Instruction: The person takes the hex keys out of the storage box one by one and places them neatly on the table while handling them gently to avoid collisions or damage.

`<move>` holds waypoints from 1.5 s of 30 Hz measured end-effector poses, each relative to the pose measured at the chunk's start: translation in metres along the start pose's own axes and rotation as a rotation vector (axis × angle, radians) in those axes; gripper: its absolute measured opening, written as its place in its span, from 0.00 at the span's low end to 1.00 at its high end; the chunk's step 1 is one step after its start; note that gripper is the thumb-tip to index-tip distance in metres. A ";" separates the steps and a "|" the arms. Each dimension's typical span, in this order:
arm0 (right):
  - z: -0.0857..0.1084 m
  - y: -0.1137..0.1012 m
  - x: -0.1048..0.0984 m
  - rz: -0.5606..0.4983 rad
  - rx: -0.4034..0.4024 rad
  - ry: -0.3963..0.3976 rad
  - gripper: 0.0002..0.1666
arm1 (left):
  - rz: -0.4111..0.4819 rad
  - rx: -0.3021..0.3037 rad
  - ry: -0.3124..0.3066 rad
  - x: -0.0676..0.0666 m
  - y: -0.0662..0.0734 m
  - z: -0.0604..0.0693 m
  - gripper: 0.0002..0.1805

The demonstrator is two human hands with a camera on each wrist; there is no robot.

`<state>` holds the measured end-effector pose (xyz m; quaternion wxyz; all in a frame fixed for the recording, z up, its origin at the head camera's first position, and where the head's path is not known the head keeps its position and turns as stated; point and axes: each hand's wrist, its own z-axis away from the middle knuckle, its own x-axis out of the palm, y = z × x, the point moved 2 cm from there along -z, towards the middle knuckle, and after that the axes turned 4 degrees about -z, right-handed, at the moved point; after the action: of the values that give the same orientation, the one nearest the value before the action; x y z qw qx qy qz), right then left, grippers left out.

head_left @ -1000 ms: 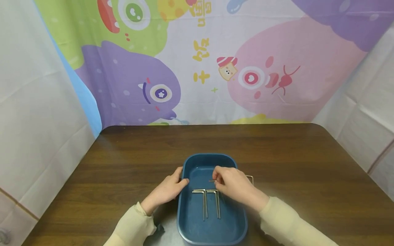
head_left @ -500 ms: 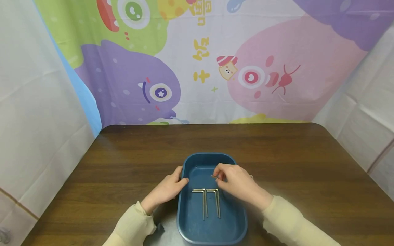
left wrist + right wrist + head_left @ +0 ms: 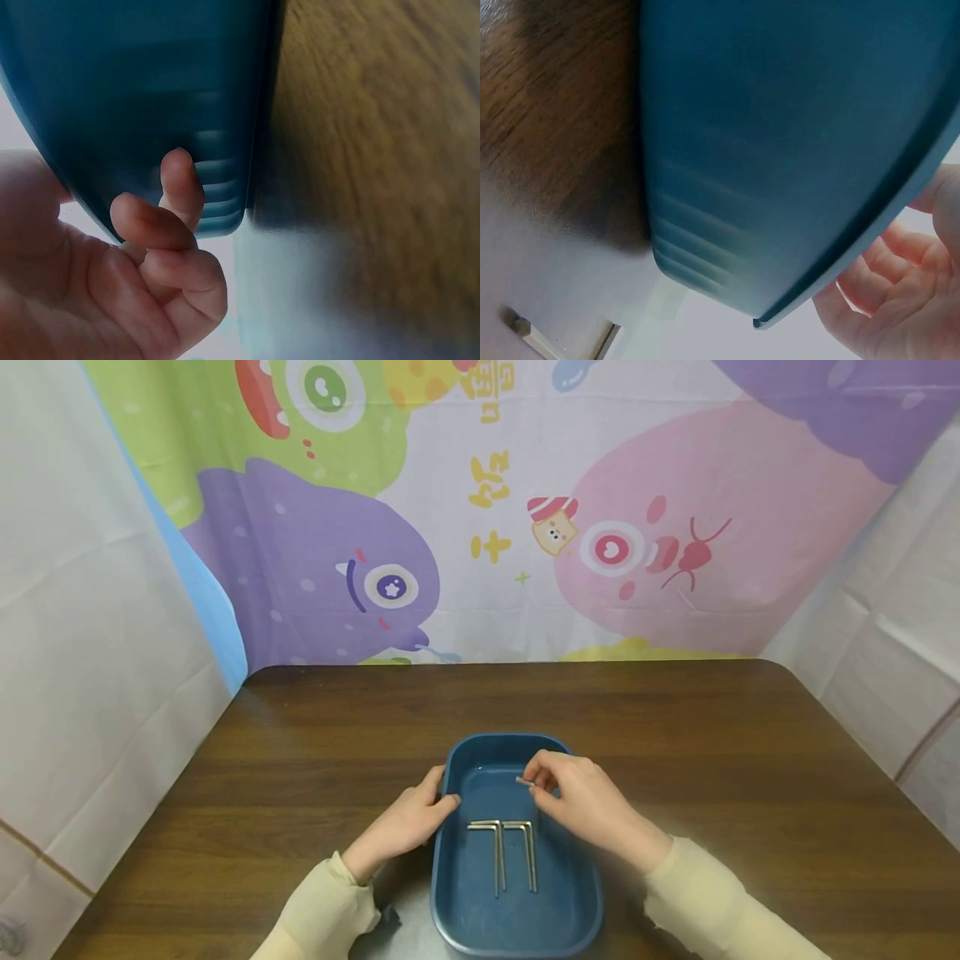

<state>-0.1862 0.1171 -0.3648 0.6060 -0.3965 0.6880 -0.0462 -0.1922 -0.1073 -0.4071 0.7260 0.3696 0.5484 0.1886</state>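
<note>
In the head view a deep blue plastic tub [image 3: 517, 935] stands on the table. Several L-shaped metal hex keys lie in two close pairs on its floor, a left pair [image 3: 498, 852] and a right pair [image 3: 531, 852]. My left hand [image 3: 408, 818] grips the tub's left wall, thumb over the rim, fingers outside. Over the tub's right side, my right hand [image 3: 585, 793] pinches another hex key [image 3: 524, 781]; only its short end shows, the rest hidden by the hand. In the right wrist view the tub wall [image 3: 780, 150] covers part of that hand.
Outside the tub, a metal rod [image 3: 536, 334] shows blurred at the lower left of the right wrist view. The brown wooden table [image 3: 322, 718] ends at a patterned cloth [image 3: 495, 618]. White cloth hangs at both sides.
My right hand has risen slightly and shifted a little right, tilting the hex key it pinches. The left hand, the tub and the paired hex keys stay put.
</note>
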 end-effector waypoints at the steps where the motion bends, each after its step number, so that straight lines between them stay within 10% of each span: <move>1: 0.000 0.000 -0.001 -0.004 -0.005 0.007 0.06 | -0.002 0.002 -0.002 0.000 0.000 0.000 0.26; 45: -0.002 0.007 -0.018 -0.089 0.001 0.170 0.06 | 0.010 0.005 -0.004 0.000 -0.001 0.000 0.25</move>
<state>-0.1924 0.1320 -0.3543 0.5430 -0.4210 0.7187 -0.1070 -0.1928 -0.1080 -0.4080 0.7253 0.3743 0.5456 0.1903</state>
